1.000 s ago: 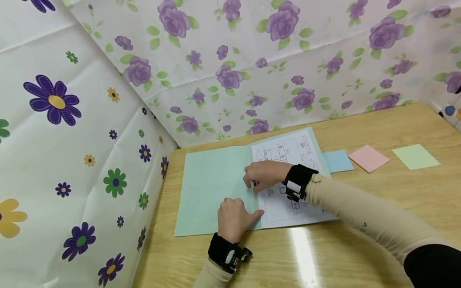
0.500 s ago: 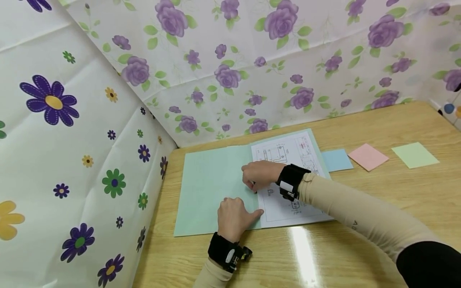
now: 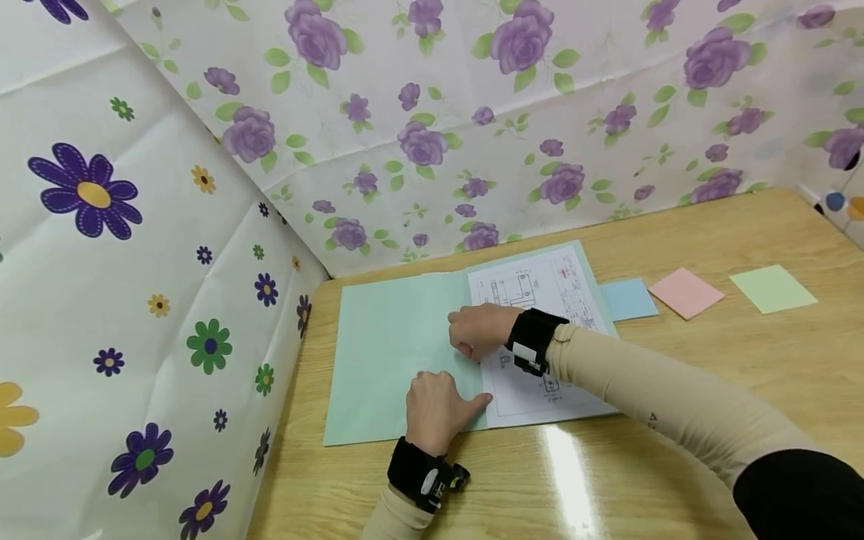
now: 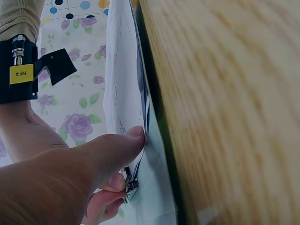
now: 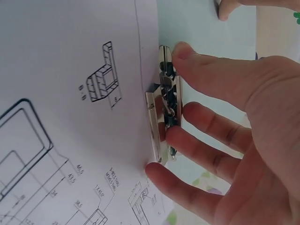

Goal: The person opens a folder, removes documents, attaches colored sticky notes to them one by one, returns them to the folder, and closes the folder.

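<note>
We see a glossy, wood-grained counter (image 3: 742,337) with a bright streak of reflected light in front. On it we have an open mint-green folder (image 3: 391,345); to its right run a blue paper (image 3: 629,298), a pink paper (image 3: 686,292) set cornerwise, and a pale green paper (image 3: 773,289) farthest out.

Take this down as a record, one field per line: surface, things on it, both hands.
Surface: light-brown wood-grain table
Open item: pale-green rectangular folder
Contents: white printed drawing sheets, folder's right half
Fastener: silver metal clip at the sheets' inner edge
Right hand: holds the clip
Left hand: on the folder, thumb at the sheets' edge
Right of folder, in order: blue square paper note, pink note, light-green note
</note>
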Available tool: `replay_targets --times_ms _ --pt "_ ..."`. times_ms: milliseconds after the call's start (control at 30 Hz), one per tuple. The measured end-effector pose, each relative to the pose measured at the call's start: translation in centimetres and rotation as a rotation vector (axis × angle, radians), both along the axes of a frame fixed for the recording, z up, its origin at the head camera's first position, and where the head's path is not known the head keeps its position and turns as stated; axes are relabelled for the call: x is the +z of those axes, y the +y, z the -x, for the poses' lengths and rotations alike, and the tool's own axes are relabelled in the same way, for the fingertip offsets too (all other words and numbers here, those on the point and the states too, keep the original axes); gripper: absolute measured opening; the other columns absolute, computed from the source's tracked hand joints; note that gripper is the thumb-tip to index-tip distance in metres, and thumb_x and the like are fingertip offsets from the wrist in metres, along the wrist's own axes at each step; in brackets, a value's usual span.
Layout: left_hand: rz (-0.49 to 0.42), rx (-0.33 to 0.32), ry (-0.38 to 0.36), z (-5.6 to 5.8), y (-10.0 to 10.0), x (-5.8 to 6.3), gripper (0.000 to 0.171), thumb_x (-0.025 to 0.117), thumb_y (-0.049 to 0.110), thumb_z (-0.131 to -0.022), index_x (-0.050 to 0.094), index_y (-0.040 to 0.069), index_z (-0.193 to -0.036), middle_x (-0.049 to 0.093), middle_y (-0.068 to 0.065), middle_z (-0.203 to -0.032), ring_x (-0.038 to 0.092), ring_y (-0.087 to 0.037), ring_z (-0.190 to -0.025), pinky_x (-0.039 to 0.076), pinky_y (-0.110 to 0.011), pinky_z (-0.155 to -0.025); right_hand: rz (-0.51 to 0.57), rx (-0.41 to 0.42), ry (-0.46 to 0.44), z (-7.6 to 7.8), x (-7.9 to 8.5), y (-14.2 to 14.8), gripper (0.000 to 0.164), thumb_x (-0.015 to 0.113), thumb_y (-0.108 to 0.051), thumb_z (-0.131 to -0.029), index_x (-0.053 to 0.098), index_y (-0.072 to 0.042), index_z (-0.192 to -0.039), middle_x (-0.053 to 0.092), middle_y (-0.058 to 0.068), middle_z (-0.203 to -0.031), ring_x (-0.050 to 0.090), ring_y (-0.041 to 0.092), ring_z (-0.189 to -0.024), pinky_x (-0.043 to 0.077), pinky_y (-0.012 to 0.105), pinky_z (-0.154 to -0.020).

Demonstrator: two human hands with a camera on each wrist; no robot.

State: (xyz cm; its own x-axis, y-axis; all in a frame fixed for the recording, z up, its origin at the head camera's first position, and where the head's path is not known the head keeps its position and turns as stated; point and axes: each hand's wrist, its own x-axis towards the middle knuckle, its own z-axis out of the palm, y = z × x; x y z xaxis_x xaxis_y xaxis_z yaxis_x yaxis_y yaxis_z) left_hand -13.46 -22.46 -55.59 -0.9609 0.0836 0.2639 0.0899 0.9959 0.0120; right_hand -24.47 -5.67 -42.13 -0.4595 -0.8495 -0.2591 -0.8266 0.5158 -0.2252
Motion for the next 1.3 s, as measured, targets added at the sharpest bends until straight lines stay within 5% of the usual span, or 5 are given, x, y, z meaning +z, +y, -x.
replay_targets --times_ms 333,733,1300 --pt "0.002 -0.001 0.006 0.3 -0.2 -0.3 0.089 0.084 0.091 -0.074 0.032 0.023 -0.047 0.019 0.011 -0.054 0.033 -0.012 -0.049 0.024 -0.026 -0.045 -0.05 -0.003 0.023 0.3 -0.7 -0.8 0.045 0.079 -0.002 -0.101 0.056 -0.022 -0.068 0.051 -0.002 -0.096 0.043 0.019 -0.089 0.036 0.03 -0.071" --pt "-0.002 -0.005 -0.049 0.4 0.0 -0.1 0.087 0.085 0.089 -0.075 0.041 0.021 -0.044 0.027 0.008 -0.05 0.04 -0.014 -0.051 0.028 -0.025 -0.046 -0.053 0.045 0.078 -0.9 -0.3 -0.4 0.021 0.074 -0.003 -0.106 0.079 -0.014 -0.088 0.048 -0.003 -0.094 0.04 0.018 -0.088 0.034 0.028 -0.07" --pt "0.028 -0.005 -0.074 0.6 -0.3 -0.2 0.087 0.082 0.092 -0.075 0.045 0.02 -0.043 0.033 0.006 -0.049 0.042 -0.015 -0.053 0.027 -0.025 -0.048 -0.096 0.056 0.14 -1.2 -0.3 -0.8 0.029 0.079 -0.006 -0.103 0.072 -0.021 -0.08 0.062 0.001 -0.11 0.041 0.019 -0.088 0.036 0.028 -0.07"
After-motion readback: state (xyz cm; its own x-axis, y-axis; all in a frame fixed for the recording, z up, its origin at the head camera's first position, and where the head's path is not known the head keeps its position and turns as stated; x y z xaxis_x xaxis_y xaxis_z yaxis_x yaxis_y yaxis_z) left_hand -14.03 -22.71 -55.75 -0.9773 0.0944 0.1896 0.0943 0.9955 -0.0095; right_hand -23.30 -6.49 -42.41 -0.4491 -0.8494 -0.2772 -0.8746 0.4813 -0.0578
